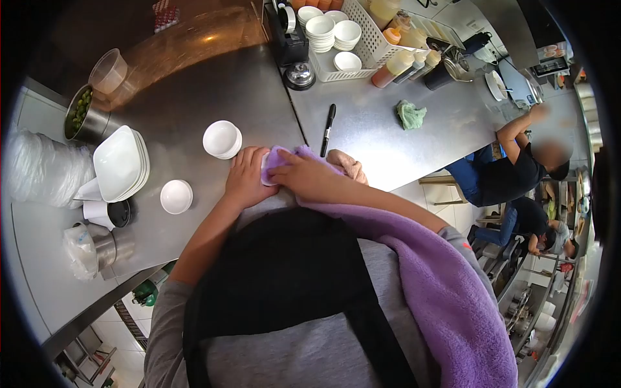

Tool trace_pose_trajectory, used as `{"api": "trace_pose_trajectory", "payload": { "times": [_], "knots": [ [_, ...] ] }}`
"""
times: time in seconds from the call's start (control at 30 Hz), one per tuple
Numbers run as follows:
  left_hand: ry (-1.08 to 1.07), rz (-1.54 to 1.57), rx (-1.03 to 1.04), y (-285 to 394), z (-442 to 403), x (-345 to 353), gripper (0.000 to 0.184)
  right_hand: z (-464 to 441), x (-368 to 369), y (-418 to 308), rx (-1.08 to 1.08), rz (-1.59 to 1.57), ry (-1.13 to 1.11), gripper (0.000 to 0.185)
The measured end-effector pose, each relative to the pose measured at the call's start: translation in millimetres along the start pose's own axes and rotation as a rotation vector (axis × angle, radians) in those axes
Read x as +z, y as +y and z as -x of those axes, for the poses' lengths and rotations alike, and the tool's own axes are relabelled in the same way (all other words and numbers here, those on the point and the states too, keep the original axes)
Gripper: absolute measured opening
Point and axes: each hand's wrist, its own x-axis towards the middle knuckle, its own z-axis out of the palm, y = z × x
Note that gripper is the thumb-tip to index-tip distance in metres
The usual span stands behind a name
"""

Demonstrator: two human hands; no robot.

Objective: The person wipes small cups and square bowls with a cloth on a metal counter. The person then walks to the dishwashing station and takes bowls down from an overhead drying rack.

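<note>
My left hand [246,176] is closed around what looks like a small white bowl [264,169], of which only a pale edge shows. The purple towel [446,278] hangs over my right shoulder, and its far end is bunched at the bowl. My right hand [308,176] grips that end and presses it against the bowl. Just beyond my left hand stands a short stack of white bowls [222,138]. Another small white bowl [176,196] sits to the left. A crumpled beige cloth [347,166] lies right beside my right hand.
A black marker [329,129] and a green cloth [411,115] lie on the steel counter [362,132]. Square white dishes [121,165] are stacked left. At the back are a white basket [356,75], a call bell [299,75] and sauce bottles [392,68]. Two people are at right.
</note>
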Motion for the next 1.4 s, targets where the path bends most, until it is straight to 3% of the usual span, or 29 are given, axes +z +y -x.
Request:
{"api": "trace_pose_trajectory", "payload": {
  "times": [0.03,0.07,0.13,0.17,0.23,0.27,0.3,0.33,0.37,0.4,0.43,0.5,0.53,0.57,0.6,0.63,0.67,0.77,0.83,0.93,0.97,1.03,1.07,1.17,1.3,1.37,1.4],
  "knots": [
    [-0.004,-0.002,0.001,0.2,1.0,-0.1,0.076,-0.6,-5.2,5.6,-0.025,-0.06,-0.176,0.043],
    [0.011,-0.005,-0.01,1.3,-0.2,0.8,0.075,0.7,-1.6,3.6,-0.019,-0.059,-0.176,0.043],
    [0.036,-0.002,-0.008,3.2,-5.2,2.5,0.075,2.4,3.6,-1.2,0.107,0.048,0.089,0.049],
    [0.027,-0.008,-0.004,1.7,-3.5,1.5,0.074,3.8,5.1,-3.6,0.111,0.056,0.089,0.049],
    [0.018,-0.015,0.0,4.2,-6.0,-3.6,0.073,3.6,3.5,-9.9,0.301,-0.273,-0.093,0.046],
    [-0.019,-0.001,-0.02,5.8,-6.9,-6.2,0.072,3.6,12.5,1.3,0.266,-0.373,-0.114,0.045],
    [-0.059,0.014,-0.036,8.4,-8.8,-8.2,0.072,5.3,14.4,9.1,0.274,-0.373,-0.112,0.045],
    [-0.062,0.015,-0.026,7.5,-10.0,-5.7,0.072,8.7,14.8,17.3,0.327,-0.604,0.094,0.047],
    [-0.065,0.247,-0.072,4.9,-11.7,-1.5,0.067,12.1,15.1,24.3,0.372,-0.825,0.307,0.048],
    [-0.07,0.48,-0.118,4.7,-14.6,1.4,0.064,9.1,-10.7,16.7,0.724,-1.08,0.359,0.048],
    [-0.075,0.481,-0.107,16.8,-19.2,-7.3,0.064,5.7,-26.8,9.9,0.732,-1.074,0.368,0.048],
    [-0.333,1.667,-0.504,49.6,-29.2,-35.2,0.057,-2.9,-49.3,-4.4,0.751,-1.193,0.704,0.044],
    [-0.515,1.794,-0.517,48.5,-32.5,-40.1,0.063,-8.0,-60.8,-13.0,0.758,-1.19,0.713,0.044],
    [-0.526,1.788,-0.517,56.3,-34.4,-41.5,0.063,-13.7,-71.3,-21.8,0.53,-0.79,0.736,0.043],
    [-0.308,1.966,-0.513,74.5,-37.3,-48.1,0.064,-16.2,-76.7,-26.1,0.301,-0.391,0.73,0.042],
    [-0.073,2.127,-0.504,90.4,-38.9,-54.9,0.065,-18.3,-78.7,-20.0,0.304,-0.393,0.736,0.042],
    [-0.078,2.169,-0.548,99.9,-39.1,-61.2,0.07,-23.6,-80.9,-6.8,0.299,-0.387,0.698,0.043],
    [0.042,2.017,-0.476,103.5,-40.5,-61.5,0.076,-45.0,-76.6,1.2,0.326,-0.533,0.692,0.047],
    [0.036,1.974,-0.472,100.9,-38.3,-68.9,0.078,-54.2,-70.7,-25.1,0.313,-0.647,0.816,0.046],
    [0.363,1.721,-0.308,83.6,-41.2,-63.8,0.049,-51.1,-70.4,-27.8,0.169,-0.62,0.714,0.047],
    [0.353,1.714,-0.302,86.0,-38.5,-62.3,0.049,-52.6,-66.6,-23.1,0.122,-0.653,0.641,0.047],
    [0.226,1.929,-0.503,105.7,-32.5,-67.4,0.077,-59.4,-58.2,-15.5,0.239,-0.826,0.667,0.047],
    [0.241,1.866,-0.53,98.0,-30.2,-60.4,0.071,-63.3,-54.2,-14.2,0.356,-1.005,0.675,0.047],
    [0.244,1.612,-0.542,81.8,-25.8,-57.8,0.069,-65.2,-43.9,-41.1,0.504,-1.001,0.748,0.044],
    [0.446,1.506,-0.638,54.5,-40.9,-56.5,0.059,-54.1,-41.4,-48.9,0.436,-0.922,0.749,0.043],
    [0.671,1.07,-0.321,36.7,-49.5,-67.8,0.047,-39.6,-71.3,-49.2,0.586,-1.401,0.315,0.045],
    [0.677,1.065,-0.325,24.3,-52.7,-77.0,0.047,-38.3,-60.7,-51.5,0.58,-1.405,0.31,0.045]
  ]
}}
